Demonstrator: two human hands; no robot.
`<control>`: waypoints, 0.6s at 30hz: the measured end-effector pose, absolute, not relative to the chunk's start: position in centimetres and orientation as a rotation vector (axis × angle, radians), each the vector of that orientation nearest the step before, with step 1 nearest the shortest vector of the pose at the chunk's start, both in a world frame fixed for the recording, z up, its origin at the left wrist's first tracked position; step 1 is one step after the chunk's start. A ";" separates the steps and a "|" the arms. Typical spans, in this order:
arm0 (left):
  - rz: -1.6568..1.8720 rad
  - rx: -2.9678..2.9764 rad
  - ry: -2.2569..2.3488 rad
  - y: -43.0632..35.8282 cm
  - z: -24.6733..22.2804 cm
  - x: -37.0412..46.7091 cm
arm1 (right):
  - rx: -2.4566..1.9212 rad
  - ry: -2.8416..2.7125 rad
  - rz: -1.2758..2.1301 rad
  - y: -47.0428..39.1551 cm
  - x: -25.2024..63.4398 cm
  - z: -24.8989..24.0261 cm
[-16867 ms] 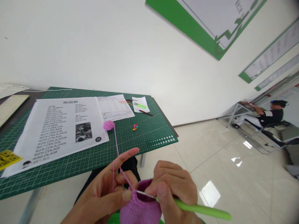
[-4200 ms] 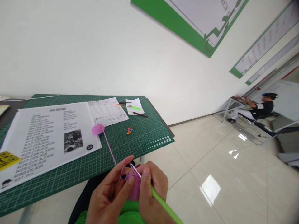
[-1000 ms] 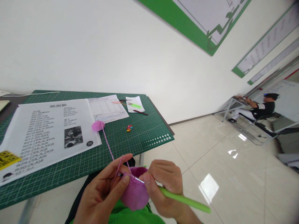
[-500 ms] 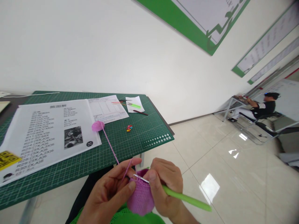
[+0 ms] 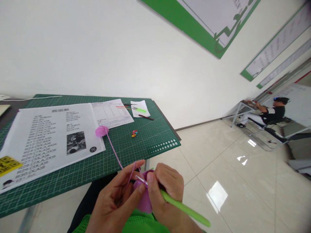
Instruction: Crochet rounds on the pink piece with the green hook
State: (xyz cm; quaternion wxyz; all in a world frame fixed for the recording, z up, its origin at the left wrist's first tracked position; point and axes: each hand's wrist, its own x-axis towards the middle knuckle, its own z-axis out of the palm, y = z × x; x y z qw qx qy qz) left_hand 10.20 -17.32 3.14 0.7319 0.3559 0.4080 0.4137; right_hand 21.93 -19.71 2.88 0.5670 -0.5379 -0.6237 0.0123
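Note:
A purple crocheted piece (image 5: 145, 201) hangs between my hands, partly hidden by them. My left hand (image 5: 118, 195) pinches its left edge between thumb and fingers, with the yarn strand looped over the raised index finger. My right hand (image 5: 167, 191) is closed around a crochet hook with a green handle (image 5: 187, 208). The hook's silver tip points left at the top edge of the piece, by the left fingers. From my left hand the strand runs up to a pink-purple yarn ball (image 5: 101, 131) lying at the edge of the printed sheet.
A green cutting mat (image 5: 126, 147) covers the table. On it lie a large printed pattern sheet (image 5: 53, 129), a form (image 5: 114, 113), a small white paper (image 5: 143, 105) with slim tools, and colourful small markers (image 5: 134, 133). A person (image 5: 274, 111) sits at a far table.
Both hands have shifted slightly; the right hand and hook moved left and up, closer to the left hand. The crocheted piece turned and shows less of its side. The yarn ball stayed put.

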 end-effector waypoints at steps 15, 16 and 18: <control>0.938 0.735 0.877 -16.8 2.6 10.1 | -1.162 -1.448 -0.282 -18.2 21.3 -0.6; 0.913 0.716 0.883 -16.6 2.7 9.9 | -1.138 -1.479 -0.262 -18.2 21.5 -0.3; 0.863 0.683 0.881 -16.3 2.9 9.4 | -1.092 -1.535 -0.217 -18.4 21.9 0.4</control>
